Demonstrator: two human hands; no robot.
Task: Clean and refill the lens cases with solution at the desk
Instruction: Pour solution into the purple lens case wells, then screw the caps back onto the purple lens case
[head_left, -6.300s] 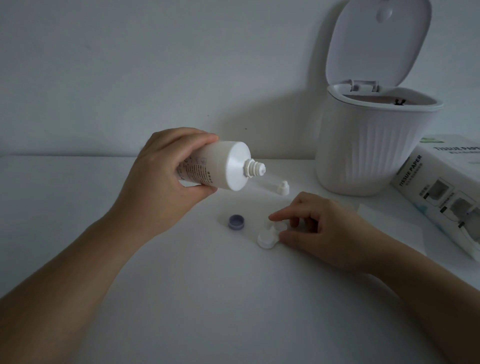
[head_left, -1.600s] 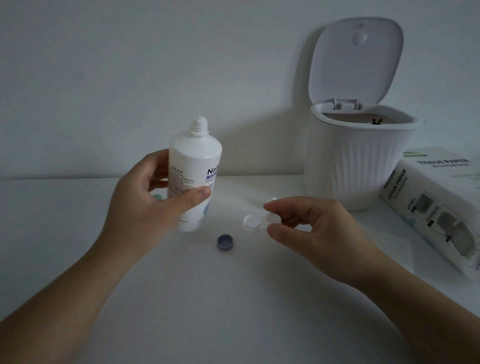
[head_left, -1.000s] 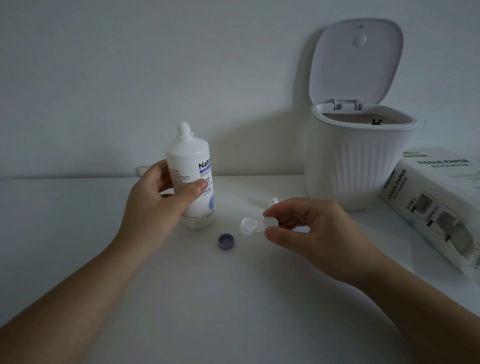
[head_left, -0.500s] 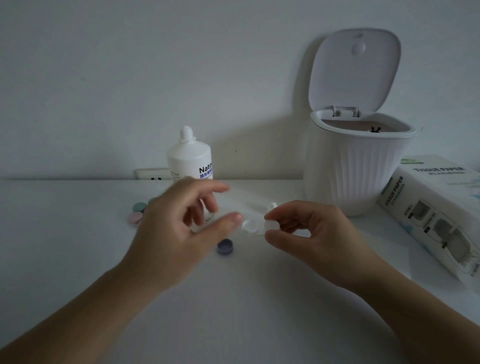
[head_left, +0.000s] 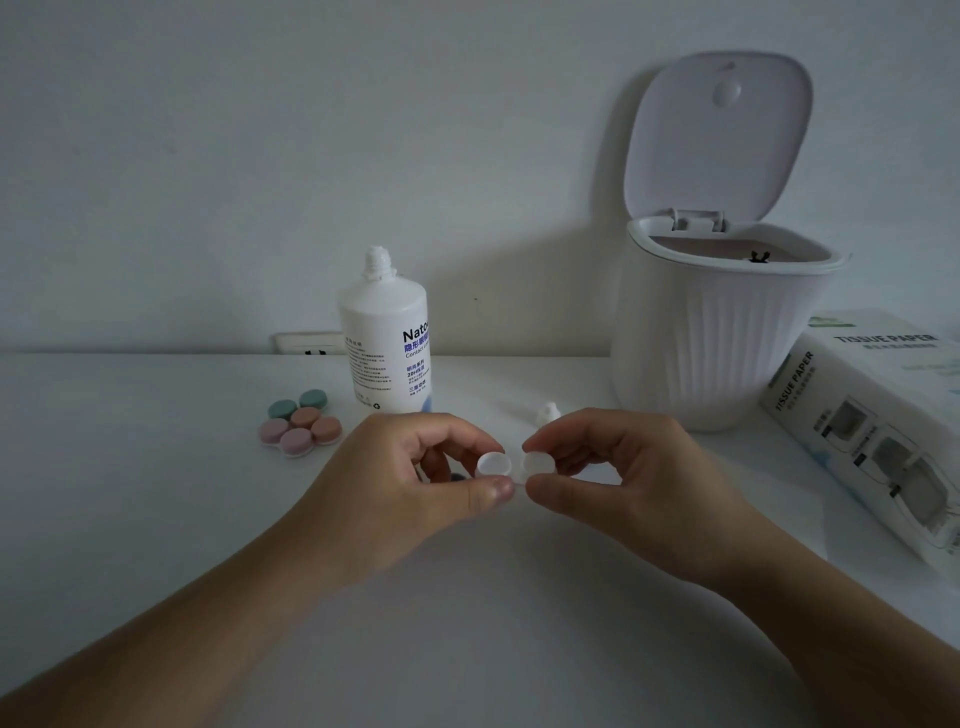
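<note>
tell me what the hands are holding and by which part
Both hold the white lens case: left hand pinches its left cup, right hand its right cup.

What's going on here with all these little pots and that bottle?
A person is tending contact lens cases at a desk. Both hands hold one small white lens case above the desk: the left hand pinches one well, the right hand the other. The solution bottle stands upright and uncapped behind them; its cap sits on the desk. Coloured lens cases wait to the left, beside an open bin.
</note>
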